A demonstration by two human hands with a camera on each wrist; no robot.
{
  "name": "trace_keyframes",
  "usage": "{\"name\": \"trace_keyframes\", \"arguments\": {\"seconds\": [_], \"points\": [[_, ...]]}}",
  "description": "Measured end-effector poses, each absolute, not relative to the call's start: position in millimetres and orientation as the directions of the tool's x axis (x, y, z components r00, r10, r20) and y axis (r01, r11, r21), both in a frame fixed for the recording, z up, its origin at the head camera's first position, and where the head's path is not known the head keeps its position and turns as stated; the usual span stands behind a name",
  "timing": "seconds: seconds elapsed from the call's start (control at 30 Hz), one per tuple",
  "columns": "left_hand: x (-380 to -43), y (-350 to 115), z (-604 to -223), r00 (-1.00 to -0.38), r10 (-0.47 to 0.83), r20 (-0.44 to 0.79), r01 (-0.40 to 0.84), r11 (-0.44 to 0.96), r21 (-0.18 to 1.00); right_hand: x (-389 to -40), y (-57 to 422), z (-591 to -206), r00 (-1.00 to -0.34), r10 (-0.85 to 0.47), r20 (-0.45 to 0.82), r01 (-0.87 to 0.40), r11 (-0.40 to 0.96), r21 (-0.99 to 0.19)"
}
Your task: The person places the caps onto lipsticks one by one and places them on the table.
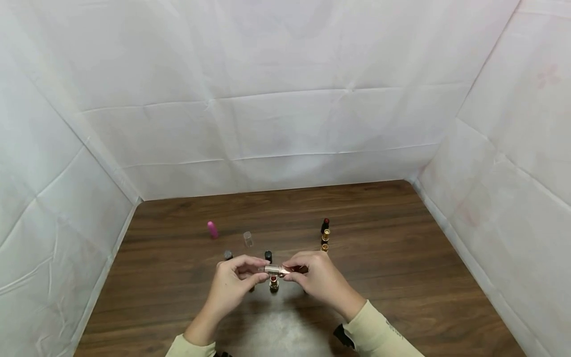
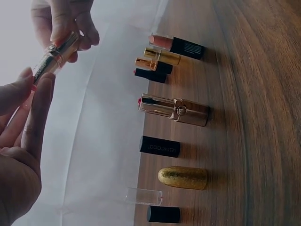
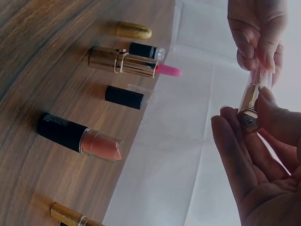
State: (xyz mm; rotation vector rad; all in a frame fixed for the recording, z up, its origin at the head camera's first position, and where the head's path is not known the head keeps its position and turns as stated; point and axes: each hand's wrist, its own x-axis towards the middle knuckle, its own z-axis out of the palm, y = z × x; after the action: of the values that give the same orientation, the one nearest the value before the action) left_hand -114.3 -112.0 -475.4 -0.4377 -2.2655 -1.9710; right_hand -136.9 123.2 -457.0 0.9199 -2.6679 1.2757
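Observation:
In the head view, a shiny gold lipstick (image 1: 275, 270) is held level between both hands, above the table. My left hand (image 1: 238, 280) pinches one end between thumb and fingers. The other end, the gold base, is gripped by my right hand (image 1: 318, 277). A little pinkish red shows near the left fingertips on the lipstick (image 2: 54, 56) in the left wrist view; whether it is bullet or cap I cannot tell. Just below the hands stands an uncapped gold lipstick (image 3: 106, 61) with its pink bullet raised.
On the wooden table (image 1: 401, 248) stand a pink tube (image 1: 212, 229), a clear cap (image 1: 248, 239), a gold bullet-shaped tube (image 2: 183, 178) and several black caps. A peach lipstick with a black base (image 3: 63, 133) and slim gold lipsticks line the right side. White cloth walls (image 1: 276, 129) surround the table's back and sides.

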Motion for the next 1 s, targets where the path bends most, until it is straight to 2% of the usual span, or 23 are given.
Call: {"name": "trace_keyframes", "arguments": {"seconds": [0.3,0.47,0.63,0.8,1.0], "points": [[-117,-118,-472,-0.954,0.147,0.262,0.285,0.159,0.945,-140,121,-454,-0.845,-0.482,0.234,-0.470,0.459,-0.753],[-126,-129,-464,-0.935,0.172,0.310,0.342,0.204,0.917,-143,122,-454,-0.842,-0.477,0.251,-0.464,0.405,-0.787],[-141,-143,-452,-0.910,0.161,0.381,0.413,0.332,0.848,-141,128,-456,-0.842,-0.451,0.296,-0.511,0.493,-0.704],[-166,-157,-441,-0.893,0.164,0.419,0.440,0.513,0.737,-138,136,-456,-0.855,-0.445,0.267,-0.508,0.612,-0.606],[-201,-173,-440,-0.881,0.278,0.382,0.451,0.735,0.506,-136,141,-458,-0.863,-0.441,0.245,-0.504,0.734,-0.455]]}}
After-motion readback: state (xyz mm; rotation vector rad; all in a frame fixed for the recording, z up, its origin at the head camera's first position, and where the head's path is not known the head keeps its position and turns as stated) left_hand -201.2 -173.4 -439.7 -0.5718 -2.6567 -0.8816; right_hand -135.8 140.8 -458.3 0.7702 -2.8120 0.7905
